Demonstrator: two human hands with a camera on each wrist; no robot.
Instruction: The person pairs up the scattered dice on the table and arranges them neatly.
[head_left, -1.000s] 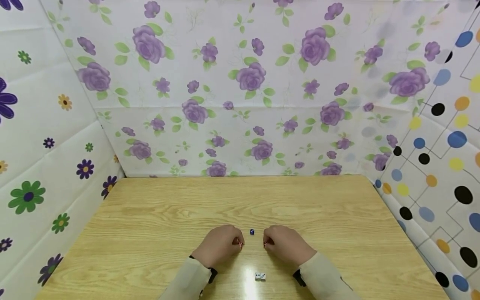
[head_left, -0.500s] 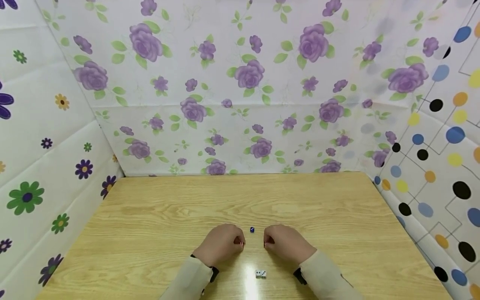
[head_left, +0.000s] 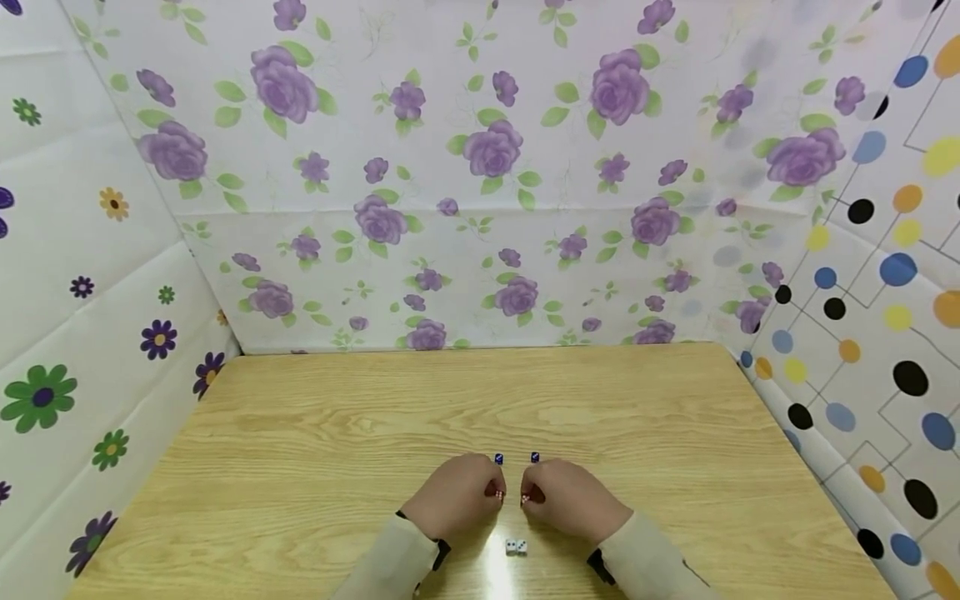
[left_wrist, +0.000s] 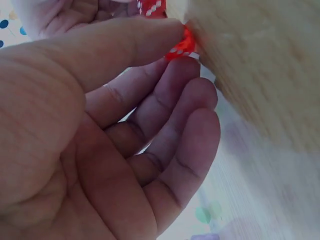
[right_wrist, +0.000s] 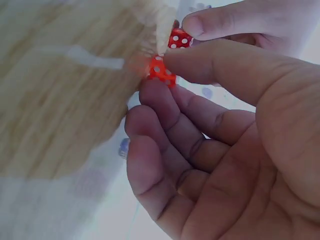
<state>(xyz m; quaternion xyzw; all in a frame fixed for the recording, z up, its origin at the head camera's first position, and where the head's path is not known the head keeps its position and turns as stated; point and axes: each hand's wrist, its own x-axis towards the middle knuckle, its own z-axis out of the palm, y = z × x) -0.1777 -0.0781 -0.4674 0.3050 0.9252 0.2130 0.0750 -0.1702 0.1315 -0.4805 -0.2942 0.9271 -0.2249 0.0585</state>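
My left hand [head_left: 461, 498] pinches a red die [left_wrist: 183, 44] with white pips between thumb and fingertips, low over the wooden table. Facing it, my right hand [head_left: 570, 498] grips another red die [right_wrist: 161, 73] the same way. A narrow gap separates the two red dice in the head view. Just beyond the left hand's knuckles lies a blue die [head_left: 498, 459], and a second blue die [head_left: 535, 457] sits beyond the right hand. Nearer the body, a white die [head_left: 511, 547] stands side by side with another white die [head_left: 522, 547].
The wood-grain table [head_left: 360, 392] reaches back to a floral cloth wall [head_left: 420, 275]. A flower-print cloth [head_left: 127, 350] closes off the left side, and a dotted cloth [head_left: 855, 383] the right.
Both hands have come closer together, the left one shifting right with its red die. The second blue die now shows beyond the right hand. The white dice keep their places.
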